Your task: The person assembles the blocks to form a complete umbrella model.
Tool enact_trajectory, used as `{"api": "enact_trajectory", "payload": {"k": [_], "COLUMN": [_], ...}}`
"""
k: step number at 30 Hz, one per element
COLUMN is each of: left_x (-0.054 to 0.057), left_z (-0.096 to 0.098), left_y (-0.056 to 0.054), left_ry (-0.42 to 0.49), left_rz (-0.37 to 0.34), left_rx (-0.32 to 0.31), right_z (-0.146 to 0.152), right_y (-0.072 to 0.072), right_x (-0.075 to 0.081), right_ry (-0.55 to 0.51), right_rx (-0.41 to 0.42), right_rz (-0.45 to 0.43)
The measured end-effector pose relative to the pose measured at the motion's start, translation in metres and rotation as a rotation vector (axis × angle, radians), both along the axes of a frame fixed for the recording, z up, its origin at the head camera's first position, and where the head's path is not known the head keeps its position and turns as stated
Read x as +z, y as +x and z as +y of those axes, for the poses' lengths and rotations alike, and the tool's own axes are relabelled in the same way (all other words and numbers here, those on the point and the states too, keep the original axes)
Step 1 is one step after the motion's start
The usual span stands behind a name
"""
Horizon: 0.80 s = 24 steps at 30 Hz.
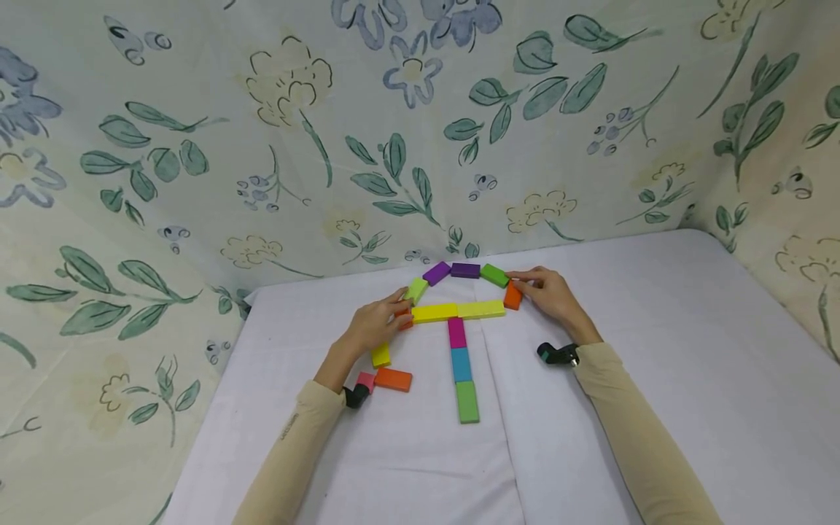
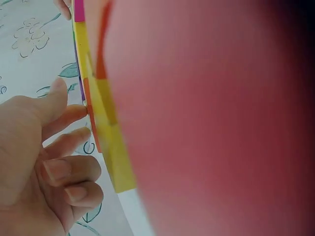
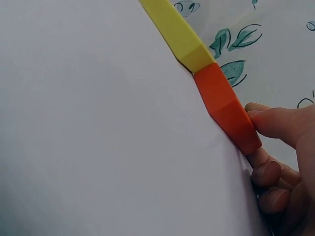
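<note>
Colored rectangular blocks lie on the white cloth, forming a rounded outline with a stem. At its right side my right hand (image 1: 551, 295) pinches an orange block (image 3: 229, 110) between thumb and fingers, close to the green block (image 1: 495, 275). The orange block meets a yellow block (image 3: 184, 37) in the right wrist view. On the left, my left hand (image 1: 377, 321) touches another orange block (image 2: 92, 115) with its fingertips, thumb held apart. That block sits below a light green block (image 1: 416, 290). Two yellow blocks (image 1: 434, 313) run across between the hands.
Two purple blocks (image 1: 465, 270) top the outline. Magenta, blue (image 1: 461, 364) and green blocks form the stem. Near the left wrist lie a yellow block (image 1: 380, 355), a pink block (image 1: 365, 381) and an orange block (image 1: 393, 379). A floral curtain (image 1: 394, 146) hangs behind.
</note>
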<state>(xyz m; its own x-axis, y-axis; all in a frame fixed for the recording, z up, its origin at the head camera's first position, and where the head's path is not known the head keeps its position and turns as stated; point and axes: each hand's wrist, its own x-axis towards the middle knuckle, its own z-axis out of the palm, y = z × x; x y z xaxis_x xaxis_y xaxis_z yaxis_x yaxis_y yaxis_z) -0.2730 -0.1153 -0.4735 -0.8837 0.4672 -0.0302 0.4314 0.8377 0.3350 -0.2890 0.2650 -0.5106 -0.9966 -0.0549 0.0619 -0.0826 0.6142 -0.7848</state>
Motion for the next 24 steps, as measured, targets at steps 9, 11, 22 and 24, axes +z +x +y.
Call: {"api": "enact_trajectory", "payload": {"k": [9,11,22,24], "left_x": [0.007,0.008,0.011,0.011], "left_z": [0.003,0.002,0.0,0.002], "left_y": [-0.004,-0.006,-0.011,-0.015], "left_ry": [-0.074,-0.072,-0.044,-0.022], "left_rz": [-0.039,-0.054,-0.055,-0.038], "left_rx": [0.016,0.015,0.001,0.008], "right_z": [0.0,0.001,0.002,0.001], "right_y": [0.0,0.0,-0.001,-0.001], "right_x": [-0.001,-0.001,0.0,0.0], "right_ry": [0.003,0.003,-0.007,-0.007], "right_rx": [0.0,0.004,0.013,0.01], "right_rz": [-0.004,0.001,0.011,0.009]}}
